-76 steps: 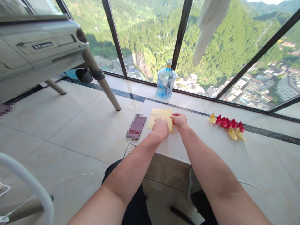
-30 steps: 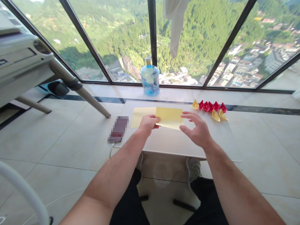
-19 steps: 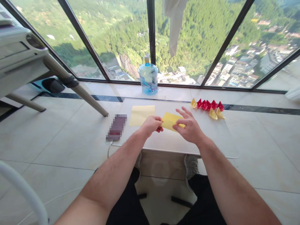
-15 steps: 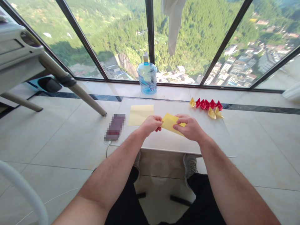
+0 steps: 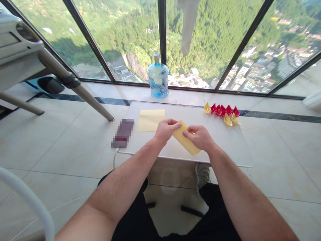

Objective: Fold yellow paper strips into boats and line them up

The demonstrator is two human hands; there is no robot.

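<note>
A folded sheet of yellow paper (image 5: 186, 142) is held between my two hands, over the front part of the low white table (image 5: 160, 149). My left hand (image 5: 166, 130) pinches its upper left end between thumb and fingers. On its right edge, my right hand (image 5: 199, 135) grips it with thumb and curled fingers; some of those fingertips are hidden. The paper slants down to the right as a narrow strip. A flat pale yellow sheet (image 5: 151, 120) lies on the table just beyond my left hand.
Red folded paper pieces (image 5: 224, 110) stand in a row at the table's back right, with yellow folded pieces (image 5: 228, 119) beside them. A phone (image 5: 123, 133) with a cable lies at the left edge. Behind stands a blue water jug (image 5: 157, 80) by the window.
The yellow paper has turned to slant more steeply, its lower end nearer me. My left hand has shifted right along its upper end, and my right hand's grip has moved slightly.
</note>
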